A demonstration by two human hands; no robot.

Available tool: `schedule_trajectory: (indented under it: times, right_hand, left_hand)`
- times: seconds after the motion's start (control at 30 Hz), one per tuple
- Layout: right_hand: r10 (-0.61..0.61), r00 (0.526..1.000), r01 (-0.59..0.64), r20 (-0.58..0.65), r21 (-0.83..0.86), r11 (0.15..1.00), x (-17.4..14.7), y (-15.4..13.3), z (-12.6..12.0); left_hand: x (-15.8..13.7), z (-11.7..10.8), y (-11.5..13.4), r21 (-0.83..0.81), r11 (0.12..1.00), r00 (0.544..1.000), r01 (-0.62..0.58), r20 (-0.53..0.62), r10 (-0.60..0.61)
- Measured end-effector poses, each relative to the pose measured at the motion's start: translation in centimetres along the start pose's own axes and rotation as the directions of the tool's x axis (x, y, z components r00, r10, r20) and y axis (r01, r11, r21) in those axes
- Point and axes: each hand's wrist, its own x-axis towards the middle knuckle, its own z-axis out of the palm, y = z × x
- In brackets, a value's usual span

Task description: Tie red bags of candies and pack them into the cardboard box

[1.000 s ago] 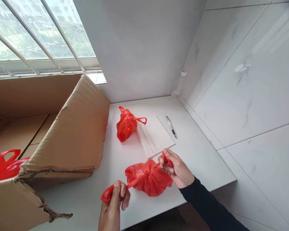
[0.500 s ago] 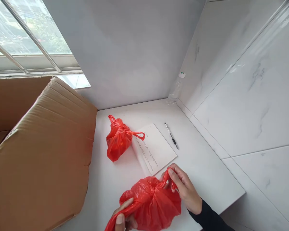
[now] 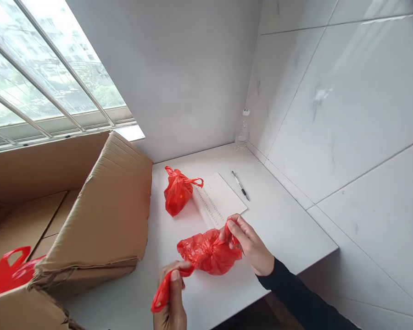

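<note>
3 red bags (image 3: 209,256), 1 with left hand (image 3: 175,293) and right hand (image 3: 249,243) each clamped on 1 handle (image 3: 162,292), 1 pen (image 3: 240,185)

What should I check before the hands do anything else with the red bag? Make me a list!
1. Left hand gripping the near red bag by one end: ok.
2. Right hand gripping its other end: ok.
3. Knot in the middle pulled tight: cannot tell; the plastic is bunched there.
4. Far red bag away from the paper: not ok; its loop overlaps the paper's edge in this view.
5. Pen away from both hands: ok.
6. Bottle standing upright: ok.
</note>
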Motion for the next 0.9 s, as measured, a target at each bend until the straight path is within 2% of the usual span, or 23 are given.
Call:
schedule_trajectory:
  times: [0.07,0.17,0.3,0.37,0.47,0.53,0.6,0.63,0.67,0.7,0.73,0.8,0.83,0.87,0.9]
  right_hand:
    - [-0.040,0.998,0.041,0.053,-0.020,0.999,-0.5,-0.4,0.6]
    - [-0.086,0.987,0.086,0.137,0.006,0.996,-1.1,-1.5,1.9]
    - [-0.105,0.977,0.122,0.188,-0.083,0.989,-2.3,-2.3,3.1]
    - [-0.099,0.989,0.114,0.109,-0.145,0.983,-2.8,-1.9,3.0]
    - [-0.088,0.993,0.071,-0.082,-0.193,0.979,-2.7,-0.7,3.0]
    - [-0.111,0.989,0.083,-0.098,-0.256,0.963,-2.0,-0.2,4.1]
    - [-0.217,0.976,0.204,0.005,-0.367,0.908,-1.3,-0.5,6.6]
    - [-0.303,0.946,0.322,0.113,-0.420,0.848,-0.9,-0.9,8.3]
    - [-0.388,0.889,0.459,0.245,-0.455,0.763,-0.4,-1.5,10.3]
    - [-0.462,0.794,0.606,0.396,-0.453,0.654,0.2,-2.1,12.4]
    - [-0.499,0.679,0.731,0.539,-0.424,0.535,0.8,-2.6,14.5]
    - [-0.503,0.515,0.856,0.694,-0.378,0.354,2.1,-3.3,18.6]
    - [-0.487,0.458,0.888,0.743,-0.360,0.285,2.7,-3.3,20.2]
    - [-0.466,0.423,0.906,0.777,-0.350,0.239,3.3,-3.1,21.6]
    - [-0.448,0.407,0.913,0.796,-0.347,0.214,3.7,-2.8,22.7]
  left_hand:
    - [0.1,0.2,0.2,0.079,0.987,0.988,-0.137,0.080,0.130]
    - [0.4,1.0,0.5,0.145,0.931,0.924,-0.334,0.247,0.293]
    - [0.6,1.1,1.5,0.225,0.872,0.882,-0.434,0.303,0.361]
    - [0.5,-0.2,3.0,0.267,0.857,0.890,-0.441,0.253,0.379]
    - [0.5,-3.9,7.1,0.319,0.853,0.909,-0.414,0.102,0.403]
    - [0.6,-7.6,10.7,0.346,0.855,0.909,-0.385,-0.015,0.416]
    - [1.1,-11.8,14.4,0.378,0.857,0.892,-0.352,-0.142,0.429]
    - [1.6,-14.1,16.1,0.417,0.854,0.865,-0.311,-0.248,0.437]
    - [2.3,-16.4,17.5,0.440,0.847,0.833,-0.300,-0.312,0.457]
    - [3.2,-18.7,18.7,0.454,0.840,0.805,-0.298,-0.354,0.476]
    - [4.3,-20.8,19.7,0.466,0.838,0.789,-0.284,-0.383,0.480]
    - [6.8,-24.7,20.6,0.478,0.843,0.769,-0.246,-0.433,0.470]
    - [8.2,-26.4,20.7,0.488,0.844,0.772,-0.222,-0.441,0.458]
    - [9.5,-27.9,20.6,0.501,0.844,0.776,-0.190,-0.449,0.442]
    - [10.9,-29.1,20.4,0.515,0.843,0.783,-0.157,-0.455,0.424]
